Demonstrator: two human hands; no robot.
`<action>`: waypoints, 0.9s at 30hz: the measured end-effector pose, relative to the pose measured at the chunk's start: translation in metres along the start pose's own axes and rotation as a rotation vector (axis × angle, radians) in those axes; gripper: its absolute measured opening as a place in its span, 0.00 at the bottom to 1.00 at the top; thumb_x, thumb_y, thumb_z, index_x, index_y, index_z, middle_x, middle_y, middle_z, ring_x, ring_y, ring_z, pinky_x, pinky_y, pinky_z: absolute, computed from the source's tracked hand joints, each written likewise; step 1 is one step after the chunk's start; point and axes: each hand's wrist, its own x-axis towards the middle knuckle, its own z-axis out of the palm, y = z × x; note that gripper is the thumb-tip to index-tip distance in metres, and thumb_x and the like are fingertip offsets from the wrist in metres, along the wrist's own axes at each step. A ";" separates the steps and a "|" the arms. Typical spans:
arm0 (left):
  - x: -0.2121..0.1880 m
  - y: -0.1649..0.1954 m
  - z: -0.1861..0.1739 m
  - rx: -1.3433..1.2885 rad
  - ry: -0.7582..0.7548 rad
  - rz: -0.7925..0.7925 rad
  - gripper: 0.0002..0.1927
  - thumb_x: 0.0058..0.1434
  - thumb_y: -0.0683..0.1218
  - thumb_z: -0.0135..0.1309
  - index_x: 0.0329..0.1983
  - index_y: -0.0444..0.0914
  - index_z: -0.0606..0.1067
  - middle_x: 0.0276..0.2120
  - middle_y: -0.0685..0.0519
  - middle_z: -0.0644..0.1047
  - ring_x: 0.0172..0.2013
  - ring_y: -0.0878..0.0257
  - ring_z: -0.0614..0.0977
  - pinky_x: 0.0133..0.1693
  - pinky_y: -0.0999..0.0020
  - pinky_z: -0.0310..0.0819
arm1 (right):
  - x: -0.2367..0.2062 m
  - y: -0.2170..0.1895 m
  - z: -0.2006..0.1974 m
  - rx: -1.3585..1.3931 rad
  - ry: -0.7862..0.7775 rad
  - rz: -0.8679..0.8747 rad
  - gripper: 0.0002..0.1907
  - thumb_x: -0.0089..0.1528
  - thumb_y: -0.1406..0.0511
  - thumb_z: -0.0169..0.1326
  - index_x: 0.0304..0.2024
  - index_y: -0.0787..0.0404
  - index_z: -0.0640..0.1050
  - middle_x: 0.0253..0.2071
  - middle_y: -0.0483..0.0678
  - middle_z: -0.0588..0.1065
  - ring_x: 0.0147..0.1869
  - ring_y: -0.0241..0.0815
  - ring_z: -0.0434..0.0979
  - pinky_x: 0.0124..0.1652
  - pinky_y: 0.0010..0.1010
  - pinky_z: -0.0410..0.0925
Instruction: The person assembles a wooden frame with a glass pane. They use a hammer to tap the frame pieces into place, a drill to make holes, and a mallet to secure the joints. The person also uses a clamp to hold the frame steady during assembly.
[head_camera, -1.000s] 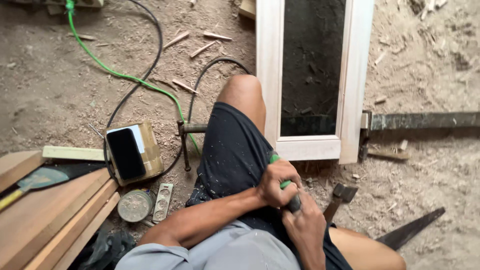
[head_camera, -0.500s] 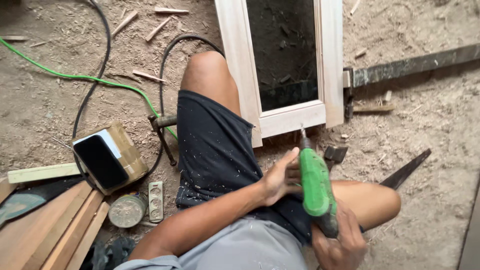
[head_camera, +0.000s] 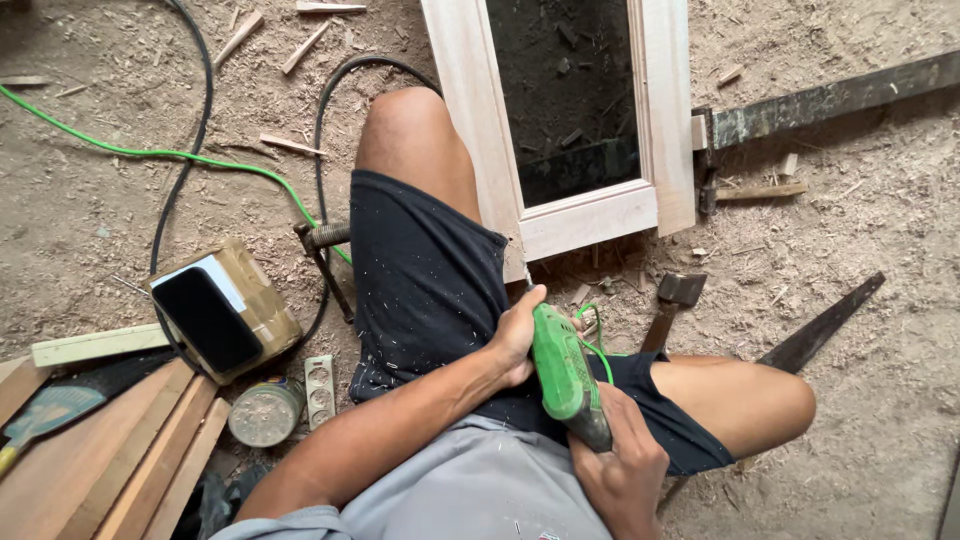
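Note:
I sit on a sawdust-covered floor with a green power drill (head_camera: 562, 368) held over my lap, its tip toward a pale wooden frame (head_camera: 585, 215). My right hand (head_camera: 625, 470) grips the drill's rear end. My left hand (head_camera: 518, 335) wraps the drill's front part near the chuck. The frame's lower corner lies just beyond my left thigh, about a hand's width from the drill tip. A green cord (head_camera: 598, 340) loops beside the drill.
A hammer (head_camera: 672, 300) and a dark metal blade (head_camera: 820, 325) lie right of the drill. A long clamp bar (head_camera: 830, 100) presses the frame's right side. At left sit a phone on a brown box (head_camera: 225, 310), a round tin (head_camera: 262, 412), wooden boards (head_camera: 110, 460) and cables (head_camera: 180, 160).
The drill came up out of my lap and now points toward the frame's corner. My left hand shifted onto its front, and the view has moved slightly left and down.

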 end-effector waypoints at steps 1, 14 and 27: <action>0.001 0.000 -0.001 0.010 0.001 -0.006 0.30 0.70 0.63 0.38 0.34 0.32 0.74 0.32 0.40 0.80 0.32 0.48 0.83 0.38 0.51 0.82 | 0.001 0.000 0.000 0.007 -0.011 0.007 0.23 0.48 0.70 0.64 0.47 0.62 0.79 0.46 0.52 0.79 0.45 0.53 0.82 0.42 0.35 0.74; 0.009 0.016 -0.002 -0.101 0.080 0.023 0.22 0.71 0.61 0.41 0.40 0.38 0.67 0.35 0.39 0.80 0.33 0.50 0.83 0.37 0.51 0.81 | 0.023 0.010 0.008 -0.008 -0.063 0.018 0.25 0.48 0.68 0.64 0.49 0.60 0.79 0.43 0.50 0.79 0.41 0.53 0.82 0.37 0.36 0.73; 0.010 0.014 -0.002 0.065 0.101 0.029 0.29 0.72 0.63 0.37 0.44 0.33 0.72 0.39 0.40 0.80 0.39 0.52 0.83 0.43 0.57 0.81 | 0.033 0.013 0.003 -0.009 -0.084 0.048 0.25 0.47 0.68 0.64 0.49 0.61 0.79 0.43 0.50 0.79 0.40 0.54 0.82 0.36 0.37 0.73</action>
